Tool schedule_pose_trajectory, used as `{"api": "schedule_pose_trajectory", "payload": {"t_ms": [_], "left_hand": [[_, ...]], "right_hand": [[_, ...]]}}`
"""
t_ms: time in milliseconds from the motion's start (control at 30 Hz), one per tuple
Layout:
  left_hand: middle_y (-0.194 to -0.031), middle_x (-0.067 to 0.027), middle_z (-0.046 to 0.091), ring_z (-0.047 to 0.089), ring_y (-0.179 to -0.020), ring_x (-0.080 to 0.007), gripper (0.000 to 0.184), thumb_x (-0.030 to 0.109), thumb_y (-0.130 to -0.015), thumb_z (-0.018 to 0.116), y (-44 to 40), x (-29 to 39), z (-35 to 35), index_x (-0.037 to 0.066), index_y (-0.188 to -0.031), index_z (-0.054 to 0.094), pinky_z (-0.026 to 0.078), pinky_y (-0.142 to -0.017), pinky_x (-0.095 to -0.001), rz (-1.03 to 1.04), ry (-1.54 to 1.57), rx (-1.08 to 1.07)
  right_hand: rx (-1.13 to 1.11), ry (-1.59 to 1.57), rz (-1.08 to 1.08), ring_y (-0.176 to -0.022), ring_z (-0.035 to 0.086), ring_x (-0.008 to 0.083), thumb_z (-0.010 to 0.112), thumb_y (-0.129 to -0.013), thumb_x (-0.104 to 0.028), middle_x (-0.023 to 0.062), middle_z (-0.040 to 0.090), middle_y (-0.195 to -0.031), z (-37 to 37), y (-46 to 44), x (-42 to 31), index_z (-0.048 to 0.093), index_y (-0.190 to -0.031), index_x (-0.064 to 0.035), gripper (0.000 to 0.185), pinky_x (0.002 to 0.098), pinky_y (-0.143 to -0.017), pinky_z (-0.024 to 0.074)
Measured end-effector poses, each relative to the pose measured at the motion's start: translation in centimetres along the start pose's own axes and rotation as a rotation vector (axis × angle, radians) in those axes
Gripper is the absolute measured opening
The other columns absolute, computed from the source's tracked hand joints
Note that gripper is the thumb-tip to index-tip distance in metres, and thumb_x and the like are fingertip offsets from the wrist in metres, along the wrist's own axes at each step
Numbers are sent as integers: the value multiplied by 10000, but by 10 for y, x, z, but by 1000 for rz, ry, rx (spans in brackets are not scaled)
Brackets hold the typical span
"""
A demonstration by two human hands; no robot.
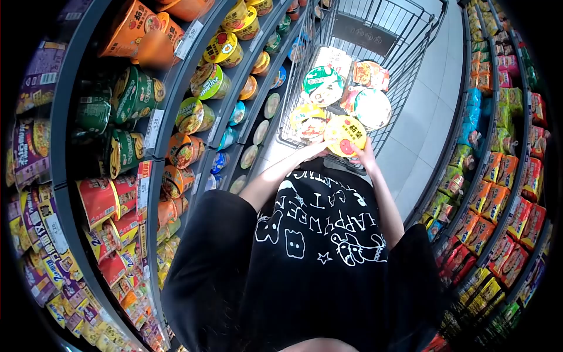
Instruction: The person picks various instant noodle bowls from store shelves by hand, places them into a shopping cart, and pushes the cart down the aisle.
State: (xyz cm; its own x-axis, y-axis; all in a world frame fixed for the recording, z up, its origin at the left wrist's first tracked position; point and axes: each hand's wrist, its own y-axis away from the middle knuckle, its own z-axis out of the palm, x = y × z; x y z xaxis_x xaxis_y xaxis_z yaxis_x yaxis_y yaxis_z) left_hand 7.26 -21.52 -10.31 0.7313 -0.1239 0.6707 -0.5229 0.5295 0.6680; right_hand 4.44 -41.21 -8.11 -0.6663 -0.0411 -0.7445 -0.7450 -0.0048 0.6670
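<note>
Both my hands hold an instant noodle cup with a yellow lid [346, 135], close to my body at the near end of a shopping cart [404, 97]. My left hand [316, 149] grips its left side, and my right hand [365, 156] has the right side; some fingertips are hidden beneath it. Inside the cart, just beyond, are a green-and-white noodle cup [323, 86], a white-lidded cup [373, 108], another yellow cup [308, 121], a red-and-white package [370, 75] and a white package [333, 58].
Shelves of noodle cups [202, 82] with price tags rise along the left. On the right, a long shelf holds bagged instant noodles [495, 185]. Pale floor tiles [419, 105] run between the cart and the right shelf.
</note>
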Motion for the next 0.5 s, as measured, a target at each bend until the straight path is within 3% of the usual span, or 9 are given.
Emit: {"api": "schedule_pose_trajectory", "payload": {"t_ms": [100,167,200,267,300,367,433,467,500], "left_hand": [[-1237,-70,371,440,-1027,-149,641,306,-804,545,16,-17,-21,159,-1322,197,415,-794,-296,98,242,-112],[-1233,-75,353,427,-1018,-125,663,244,-809,545,55,-7,-20,167,-1340,157,409,-801,-260,167,168,101],[-1192,-71,386,432,-995,-122,693,196,-805,549,42,-35,-37,179,-1351,123,404,-795,-223,173,270,129],[-1131,-50,418,441,-937,-108,643,132,-786,559,39,-46,-57,139,-1326,210,414,-738,-211,433,188,193],[-1109,-41,428,444,-923,-104,627,114,-777,562,44,-47,-65,119,-1315,240,417,-723,-215,509,146,221],[-1086,-42,454,474,-926,-129,540,147,-772,538,84,-6,-50,99,-1263,319,429,-721,-246,491,393,301],[-1128,-72,457,488,-963,-174,504,227,-782,515,83,8,-74,101,-1239,345,432,-755,-292,483,612,295],[-1162,-99,453,484,-1001,-209,512,288,-785,505,89,21,-82,92,-1232,350,431,-775,-332,610,587,164],[-1170,-108,448,489,-973,-213,517,292,-784,506,97,32,-90,73,-1225,349,457,-731,-325,595,662,217]], "right_hand": [[-71,-89,-157,-926,542,237,576,-790,-151,118,450,-1114,17,8,-1,207,-1214,-113,563,330,-547,537],[-102,15,-277,-949,526,212,595,-769,-123,109,431,-1140,23,-7,13,213,-1237,-99,604,283,-540,528],[-162,-36,-329,-946,524,203,594,-766,-111,116,427,-1139,29,-3,4,222,-1238,-98,600,262,-531,518],[-248,-35,-352,-943,519,173,584,-764,-85,126,418,-1147,37,2,-15,242,-1243,-88,588,205,-522,488],[-271,-121,-570,-917,531,160,562,-782,-91,119,418,-1158,47,-15,-3,236,-1256,-71,575,195,-535,491],[-313,-117,-394,-908,537,154,543,-801,-90,118,415,-1168,60,-3,-35,219,-1273,-60,574,206,-571,497],[-432,-275,-338,-884,551,148,502,-848,-161,120,425,-1147,75,-12,-49,212,-1284,-63,533,237,-622,498],[-435,-250,-359,-863,554,148,490,-856,-185,119,440,-1123,79,-12,-56,210,-1286,-65,527,242,-635,493],[-438,-223,-378,-842,556,147,478,-864,-210,117,454,-1099,85,-8,-64,207,-1288,-68,522,247,-647,489]]}}
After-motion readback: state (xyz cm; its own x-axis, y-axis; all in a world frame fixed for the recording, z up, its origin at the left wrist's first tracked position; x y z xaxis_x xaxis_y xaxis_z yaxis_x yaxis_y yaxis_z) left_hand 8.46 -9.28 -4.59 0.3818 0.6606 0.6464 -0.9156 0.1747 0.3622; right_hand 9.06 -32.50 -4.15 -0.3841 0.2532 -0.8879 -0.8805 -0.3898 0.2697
